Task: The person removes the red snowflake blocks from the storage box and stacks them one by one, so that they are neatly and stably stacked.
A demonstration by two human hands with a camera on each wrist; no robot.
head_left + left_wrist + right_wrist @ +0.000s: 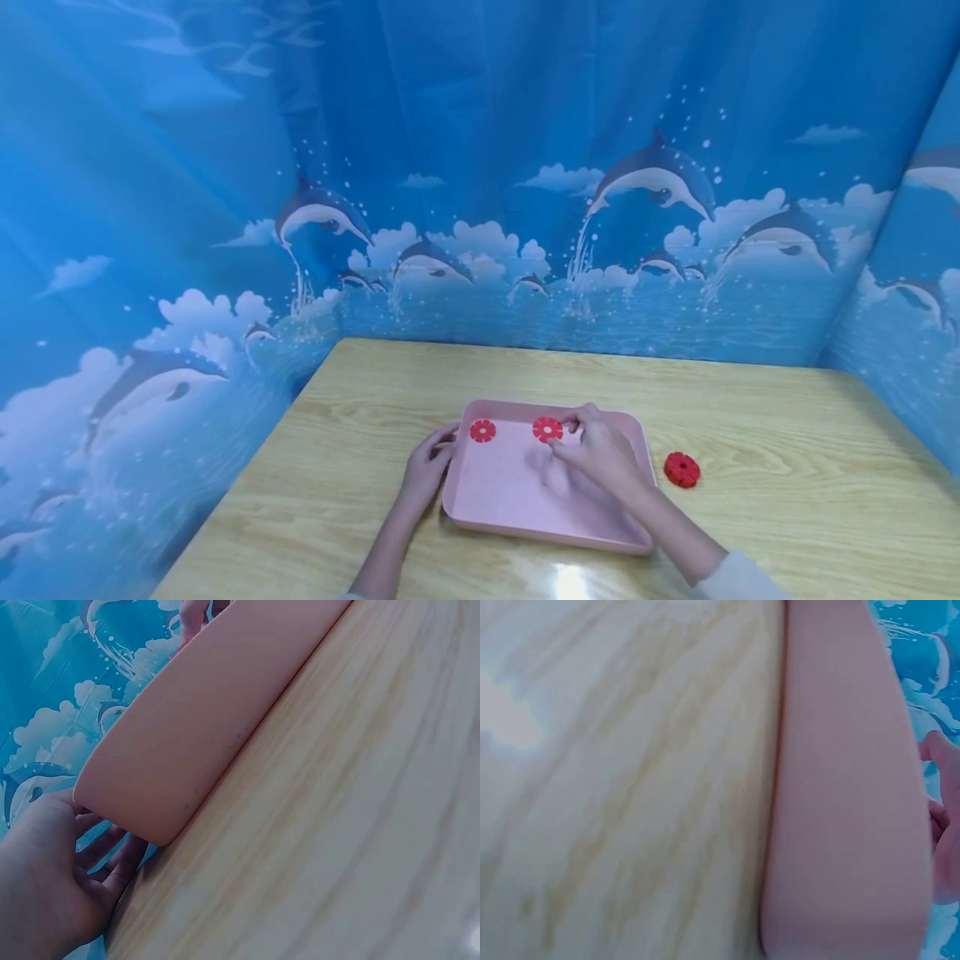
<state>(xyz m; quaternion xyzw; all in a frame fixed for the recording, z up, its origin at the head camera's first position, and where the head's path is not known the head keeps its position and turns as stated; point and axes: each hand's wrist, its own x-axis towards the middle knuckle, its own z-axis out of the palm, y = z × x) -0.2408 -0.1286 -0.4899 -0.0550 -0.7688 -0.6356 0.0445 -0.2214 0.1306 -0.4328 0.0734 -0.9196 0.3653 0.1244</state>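
Note:
A pink rectangular tray (517, 492) lies on the table. My left hand (429, 471) grips its left side, thumb at the rim and fingers curled below the corner in the left wrist view. Over the tray's far part, my right hand (600, 450) pinches a red interlocking disc (538, 428) by its right edge, between thumb and fingers. The disc is round, notched and has a pale centre hole. A second red disc (483, 440) lies in the tray's far left corner. In the right wrist view, the tray's wall hides part of the right hand (946, 825).
A short stack of red discs (682, 470) stands on the wooden table (787, 450), just right of the tray. Behind the table and along its left side hangs a blue dolphin-print curtain (480, 208). Another stretch of it hangs at the far right.

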